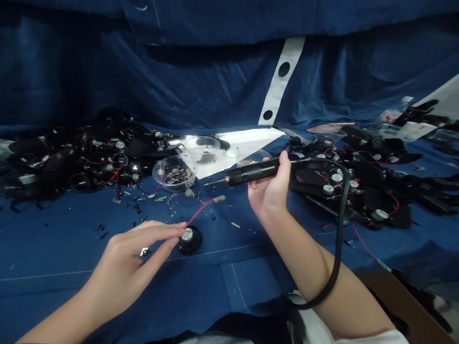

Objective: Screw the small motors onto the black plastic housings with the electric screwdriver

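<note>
The left hand (125, 267) is hovering over the blue cloth surface (229, 286) beside a small round speaker (188, 240), its fingers (158, 234) pressed together with their tips at the speaker's rim; whether they are pinching the speaker or its wire, I cannot tell. A thin red wire (202, 211) is running up and right from the speaker to a pale end. Above the speaker, the right hand (268, 191) is curling around the ribbed black handle of a soldering iron (254, 172), whose long axis is slanting, its slim metal tip (215, 182) pointing left just past the wire's end. A thick black cable (344, 215) is looping down beside the forearm. Beyond the speaker, a clear plastic dish (174, 174) is holding small metal bits, and heaps of black parts (71, 165) are lying to either side.
</note>
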{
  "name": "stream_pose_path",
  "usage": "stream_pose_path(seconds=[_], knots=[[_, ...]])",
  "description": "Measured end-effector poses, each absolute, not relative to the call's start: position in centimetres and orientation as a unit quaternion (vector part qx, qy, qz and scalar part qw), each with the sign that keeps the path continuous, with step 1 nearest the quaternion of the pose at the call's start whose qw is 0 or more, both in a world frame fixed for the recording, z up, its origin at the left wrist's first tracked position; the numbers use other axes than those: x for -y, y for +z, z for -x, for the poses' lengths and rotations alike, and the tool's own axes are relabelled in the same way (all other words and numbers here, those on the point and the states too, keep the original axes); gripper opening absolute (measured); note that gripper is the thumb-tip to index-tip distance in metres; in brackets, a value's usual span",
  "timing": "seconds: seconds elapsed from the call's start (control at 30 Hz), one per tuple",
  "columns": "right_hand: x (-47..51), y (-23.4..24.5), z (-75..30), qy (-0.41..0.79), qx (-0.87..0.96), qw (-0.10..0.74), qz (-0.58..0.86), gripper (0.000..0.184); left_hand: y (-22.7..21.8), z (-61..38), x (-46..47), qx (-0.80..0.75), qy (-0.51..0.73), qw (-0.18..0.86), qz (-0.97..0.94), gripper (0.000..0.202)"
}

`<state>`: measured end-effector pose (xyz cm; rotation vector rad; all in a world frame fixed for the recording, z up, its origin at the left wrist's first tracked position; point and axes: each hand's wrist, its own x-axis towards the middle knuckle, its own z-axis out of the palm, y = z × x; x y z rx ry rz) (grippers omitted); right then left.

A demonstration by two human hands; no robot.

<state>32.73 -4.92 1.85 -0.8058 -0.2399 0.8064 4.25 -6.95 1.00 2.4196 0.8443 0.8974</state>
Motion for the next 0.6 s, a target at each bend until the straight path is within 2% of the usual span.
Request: stream_pose_path(seconds=[0.13, 0.27, 0.47, 0.6], knots=[[5.0, 2.2, -33.2, 0.362, 0.099, 0.848, 0.375, 0.047, 0.1, -3.9, 6.4, -0.190, 0.323, 0.130, -0.918, 0.028], [4.9, 2.1, -33.6, 0.345, 0.132, 0.841, 0.395, 0.050, -1.0, -2.8, 5.8, -0.154, 0.295, 0.068, -0.941, 0.026], [4.8, 1.6, -32.9, 0.371, 0.100, 0.856, 0.346, 0.050, -1.8, -2.1, 5.6, -0.162, 0.249, 0.028, -0.954, 0.038], [4.8, 1.4, -32.5, 0.386, 0.113, 0.846, 0.350, 0.051, -2.3, -2.4, 4.8, -0.127, 0.230, 0.034, -0.964, 0.036]])
